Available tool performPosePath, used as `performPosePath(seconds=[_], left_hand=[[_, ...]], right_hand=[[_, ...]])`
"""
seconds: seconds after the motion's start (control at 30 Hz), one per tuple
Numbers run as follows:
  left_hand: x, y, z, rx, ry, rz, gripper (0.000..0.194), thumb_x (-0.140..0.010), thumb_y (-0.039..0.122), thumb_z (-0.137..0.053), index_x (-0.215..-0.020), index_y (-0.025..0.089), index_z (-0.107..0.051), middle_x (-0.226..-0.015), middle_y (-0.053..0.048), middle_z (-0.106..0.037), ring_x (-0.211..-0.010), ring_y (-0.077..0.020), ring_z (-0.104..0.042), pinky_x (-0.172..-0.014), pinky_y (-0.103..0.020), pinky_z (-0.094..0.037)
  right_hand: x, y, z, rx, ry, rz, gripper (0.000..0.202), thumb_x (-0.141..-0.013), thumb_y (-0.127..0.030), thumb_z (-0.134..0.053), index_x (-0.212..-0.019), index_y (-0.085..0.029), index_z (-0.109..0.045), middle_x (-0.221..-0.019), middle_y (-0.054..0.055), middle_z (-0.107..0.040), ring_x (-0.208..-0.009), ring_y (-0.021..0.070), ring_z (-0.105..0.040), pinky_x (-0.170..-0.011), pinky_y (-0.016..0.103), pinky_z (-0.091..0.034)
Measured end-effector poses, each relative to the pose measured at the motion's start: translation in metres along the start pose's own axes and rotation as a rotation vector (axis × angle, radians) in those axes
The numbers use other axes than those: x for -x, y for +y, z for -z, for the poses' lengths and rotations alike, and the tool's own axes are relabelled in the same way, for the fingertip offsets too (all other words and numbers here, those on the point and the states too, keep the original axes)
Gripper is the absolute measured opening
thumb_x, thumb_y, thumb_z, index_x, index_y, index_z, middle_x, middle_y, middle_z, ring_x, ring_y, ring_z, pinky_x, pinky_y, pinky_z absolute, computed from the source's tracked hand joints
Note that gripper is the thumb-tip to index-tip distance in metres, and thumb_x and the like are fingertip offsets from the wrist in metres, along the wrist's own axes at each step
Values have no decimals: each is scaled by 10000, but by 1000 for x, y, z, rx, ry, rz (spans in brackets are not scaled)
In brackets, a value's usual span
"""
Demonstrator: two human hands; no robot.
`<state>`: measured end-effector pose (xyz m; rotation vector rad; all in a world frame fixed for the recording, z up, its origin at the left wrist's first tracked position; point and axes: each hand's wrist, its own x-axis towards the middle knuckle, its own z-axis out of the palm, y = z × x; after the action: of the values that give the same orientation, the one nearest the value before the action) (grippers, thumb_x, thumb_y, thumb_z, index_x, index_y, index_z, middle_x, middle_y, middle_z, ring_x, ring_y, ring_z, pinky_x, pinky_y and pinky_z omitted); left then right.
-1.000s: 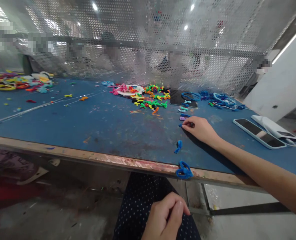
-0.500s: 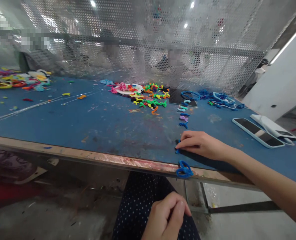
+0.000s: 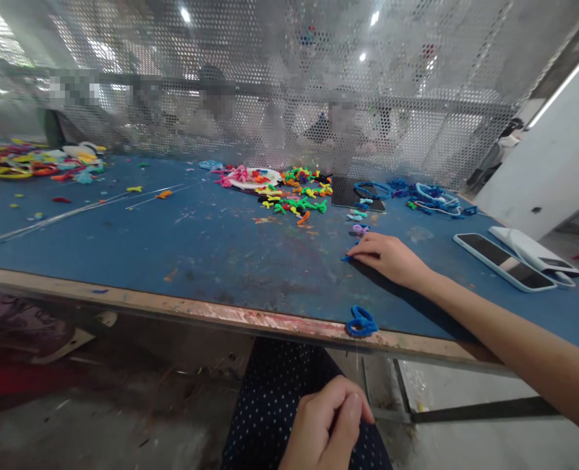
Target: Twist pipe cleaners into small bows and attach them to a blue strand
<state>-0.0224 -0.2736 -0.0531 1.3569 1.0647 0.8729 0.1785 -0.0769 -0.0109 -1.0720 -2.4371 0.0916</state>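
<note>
My right hand [image 3: 387, 258] is over the blue table, its fingertips pinched on a small blue twisted piece [image 3: 346, 258], fuzzy like pipe cleaner. Just beyond the fingers lie a lilac twisted piece [image 3: 360, 230] and a light-blue one [image 3: 356, 216], in a line running away from me. Nearer, a blue fuzzy loop [image 3: 361, 321] rests on the table's front edge. My left hand [image 3: 326, 424] lies curled on my lap, over dark dotted cloth; whether anything is inside its fingers is hidden.
Colourful twisted pieces [image 3: 299, 202] are heaped by a white plate [image 3: 244, 185] at the back. A dark flat panel [image 3: 344, 194] and blue loops [image 3: 436, 194] lie right of them. A phone [image 3: 504, 261] is at the right. A perforated metal screen [image 3: 279, 65] stands behind the table.
My right hand has moved away from me along the table, from near the blue loop to close behind the lilac piece, with a small blue piece at its fingertips. My left hand stays put.
</note>
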Motion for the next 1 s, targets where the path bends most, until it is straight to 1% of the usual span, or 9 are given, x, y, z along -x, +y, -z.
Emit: performPosePath(seconds=[0.1, 0.2, 0.27, 0.37, 0.5, 0.73, 0.8, 0.9, 1.0], left_hand=[[-1, 0, 1, -2, 10, -3, 435, -914, 499, -403, -687, 166, -565, -524, 30, -374, -566, -121, -410, -496, -215, -259], [-1, 0, 1, 1, 2, -3, 425, -917, 488, -401, -696, 166, -568, -521, 37, -368, -538, -113, -387, -499, -217, -260], [-1, 1, 1, 0, 2, 6, 421, -917, 487, -400, -699, 167, -566, -518, 38, -365, -537, -113, -388, -492, -215, -254], [0, 2, 0, -9, -1, 17, 418, -919, 478, -391, -688, 170, -553, -514, 37, -360, -540, -116, -393, -487, -214, -249], [0, 2, -2, -11, -26, -3, 414, -926, 461, -372, -687, 168, -540, -516, 39, -356, -522, -112, -369, -497, -221, -247], [2, 6, -1, -12, 13, -10, 412, -920, 472, -388, -689, 170, -546, -515, 38, -361, -538, -118, -397, -505, -226, -255], [2, 7, -1, -26, 7, -4, 407, -922, 457, -387, -688, 168, -551, -506, 42, -356, -524, -114, -386, -510, -228, -257], [3, 8, -1, -48, -5, 4, 400, -920, 439, -393, -677, 165, -556, -498, 49, -341, -501, -107, -357, -514, -232, -253], [4, 7, -1, -51, 3, 23, 387, -924, 421, -385, -694, 164, -561, -504, 51, -338, -482, -101, -334, -503, -232, -242]], right_hand=[[1, -13, 17, -19, 160, -83, 198, -876, -226, -554, -996, -168, -701, -796, 43, -635, -676, 160, -567, -655, 277, -445], [17, -43, 37, -98, 264, -125, 168, -854, -291, -605, -952, -178, -681, -661, -11, -567, -534, 114, -470, -521, 232, -380], [34, -65, 42, -123, 122, -59, 135, -852, -318, -619, -885, -198, -672, -682, -15, -572, -536, 101, -465, -510, 219, -370], [61, -84, 33, -125, -72, 43, 109, -870, -281, -610, -944, -213, -653, -840, 14, -625, -700, 122, -564, -615, 224, -424], [77, -85, 14, -12, -94, 111, 112, -901, -269, -566, -970, -221, -640, -898, 31, -636, -779, 160, -587, -657, 265, -437], [77, -89, 9, 140, -66, 261, 173, -904, -310, -551, -1012, -198, -627, -911, 51, -654, -739, 198, -580, -591, 304, -420], [79, -91, 6, 86, -25, 220, 142, -921, -262, -523, -989, -196, -629, -882, 45, -654, -740, 186, -582, -604, 295, -424], [79, -91, 3, -84, 42, 33, 132, -927, -204, -505, -886, -193, -630, -801, 21, -638, -708, 141, -578, -623, 254, -433], [77, -91, 4, -131, 31, -41, 133, -920, -197, -512, -847, -189, -623, -774, 14, -629, -686, 128, -570, -620, 240, -436]])
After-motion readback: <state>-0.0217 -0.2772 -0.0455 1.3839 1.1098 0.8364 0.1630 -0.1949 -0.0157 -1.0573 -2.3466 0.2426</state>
